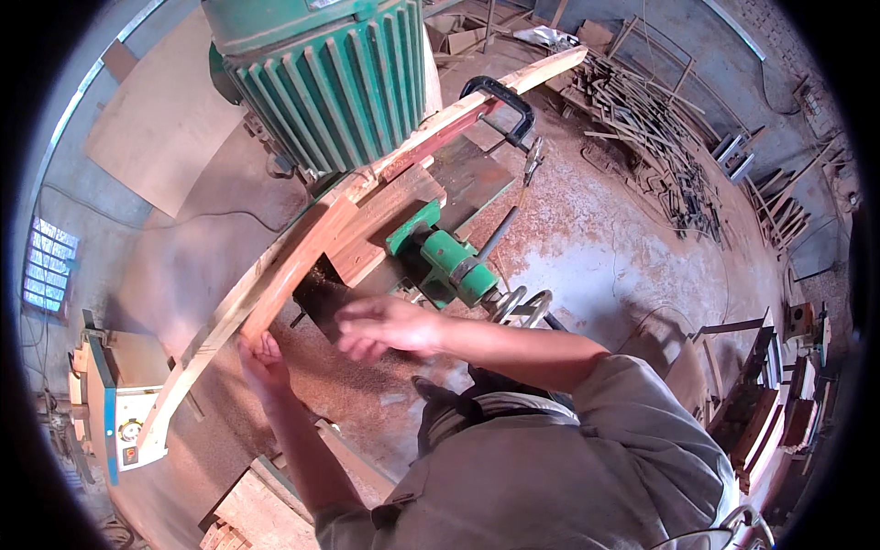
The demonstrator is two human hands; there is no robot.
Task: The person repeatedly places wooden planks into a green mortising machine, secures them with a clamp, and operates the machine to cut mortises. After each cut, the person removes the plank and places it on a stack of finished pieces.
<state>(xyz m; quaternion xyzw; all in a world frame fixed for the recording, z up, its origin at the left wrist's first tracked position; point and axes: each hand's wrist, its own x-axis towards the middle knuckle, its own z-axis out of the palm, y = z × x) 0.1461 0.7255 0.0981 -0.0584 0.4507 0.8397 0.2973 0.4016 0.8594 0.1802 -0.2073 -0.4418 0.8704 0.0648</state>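
A smooth wooden board (pixel 298 266) runs up at a slant to the underside of the big green ribbed motor (pixel 335 92). My left hand (pixel 264 362) grips its lower end, fingers curled round the edge. My right hand (pixel 380 327) is lifted over the dark, dust-covered machine bed (pixel 325 298), a little blurred, its fingers loosely apart and nothing seen in them. Just beyond it is the machine's green clamp (pixel 454 266) with a handwheel (pixel 522 307), facing a wooden block (pixel 385 229). The spot where the board meets the machine is hidden by the motor.
A long pale timber rail (pixel 215 335) passes behind the board, and a black G-clamp (pixel 504 105) fixes its far part. A switch box (pixel 137 426) stands at left. Thin offcuts (pixel 651 137) are heaped at far right; wood blocks (pixel 266 513) lie near my left forearm. Sawdust covers the floor.
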